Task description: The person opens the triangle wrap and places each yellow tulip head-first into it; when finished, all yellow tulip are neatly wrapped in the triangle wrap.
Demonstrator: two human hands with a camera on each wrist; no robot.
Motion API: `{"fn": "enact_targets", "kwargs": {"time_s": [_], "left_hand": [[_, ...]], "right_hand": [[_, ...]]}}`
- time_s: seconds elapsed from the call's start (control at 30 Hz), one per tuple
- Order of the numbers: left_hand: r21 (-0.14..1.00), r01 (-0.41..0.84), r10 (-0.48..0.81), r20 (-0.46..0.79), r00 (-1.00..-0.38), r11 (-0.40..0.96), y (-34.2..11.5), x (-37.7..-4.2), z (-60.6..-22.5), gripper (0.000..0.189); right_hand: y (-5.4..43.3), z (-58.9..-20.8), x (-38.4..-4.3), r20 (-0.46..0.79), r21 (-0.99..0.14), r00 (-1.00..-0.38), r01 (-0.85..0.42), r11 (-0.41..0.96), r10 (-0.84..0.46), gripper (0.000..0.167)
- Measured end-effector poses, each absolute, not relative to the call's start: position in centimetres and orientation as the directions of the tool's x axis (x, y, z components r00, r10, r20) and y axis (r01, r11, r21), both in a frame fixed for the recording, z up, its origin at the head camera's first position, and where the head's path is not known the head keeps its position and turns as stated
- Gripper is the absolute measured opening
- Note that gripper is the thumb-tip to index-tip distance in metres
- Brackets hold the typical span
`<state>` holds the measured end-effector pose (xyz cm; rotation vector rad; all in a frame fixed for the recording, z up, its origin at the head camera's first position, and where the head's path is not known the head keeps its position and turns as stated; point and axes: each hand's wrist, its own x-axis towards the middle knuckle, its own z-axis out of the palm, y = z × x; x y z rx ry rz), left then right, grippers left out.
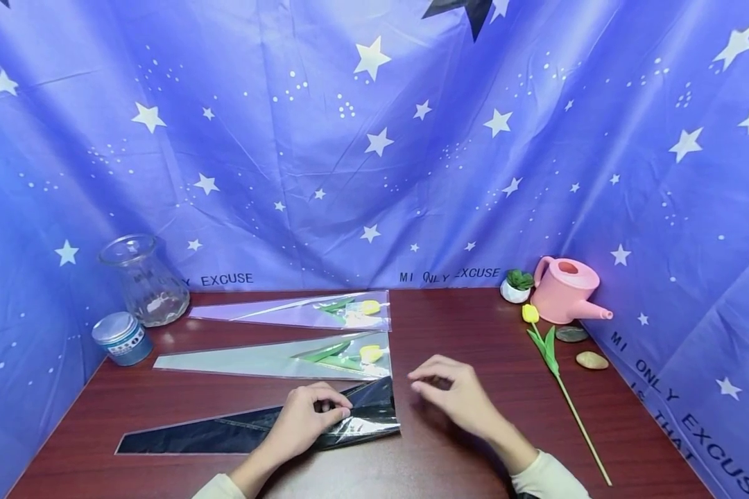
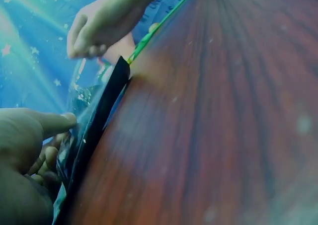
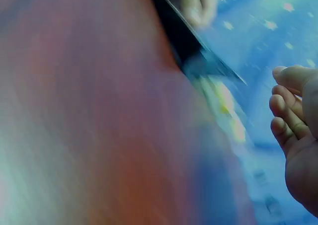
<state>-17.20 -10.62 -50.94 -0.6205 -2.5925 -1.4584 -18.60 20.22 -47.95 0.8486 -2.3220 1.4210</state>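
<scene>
In the head view, my left hand pinches a black flower wrapping sleeve with a clear glossy front, near its wide right end. The left wrist view shows the thumb and fingers at the clear film, which stands slightly raised. My right hand hovers just right of that wide end, its fingers loosely bent with nothing between them. Behind the black sleeve lie a pale grey-green sleeve and a lilac sleeve, each with a yellow tulip inside. A loose yellow tulip lies beyond my right hand.
A glass vase and a blue lidded jar stand at the left. At the back right are a small potted succulent, a pink watering can, a dark stone and a tan stone. A starry curtain surrounds the table.
</scene>
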Motion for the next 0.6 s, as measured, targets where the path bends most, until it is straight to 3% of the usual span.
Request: {"fn": "enact_targets", "kwargs": {"time_s": [0.17, 0.3, 0.47, 0.6], "left_hand": [[0.869, 0.316, 0.291, 0.211, -0.933, 0.381, -11.2, -17.7, -51.0, 0.01], [0.88, 0.329, 0.31, 0.225, -0.924, 0.342, -11.5, -18.0, -51.1, 0.006], [0.874, 0.358, 0.325, 0.252, -0.911, 0.327, -11.5, -18.2, -51.3, 0.004], [0.873, 0.36, 0.335, 0.248, -0.909, 0.33, -11.5, -18.2, -51.4, 0.004]], "right_hand": [[25.8, -46.2, -19.1, 0.5, -0.728, -0.848, -0.521, 0.447, -0.174, 0.019], [31.1, -45.5, -18.9, 0.46, -0.734, -0.887, -0.399, 0.55, -0.029, 0.019], [37.3, -46.7, -18.2, 0.437, -0.715, -0.893, -0.274, 0.643, 0.105, 0.022], [40.7, -47.9, -17.2, 0.387, -0.754, -0.904, -0.196, 0.627, 0.182, 0.027]]}}
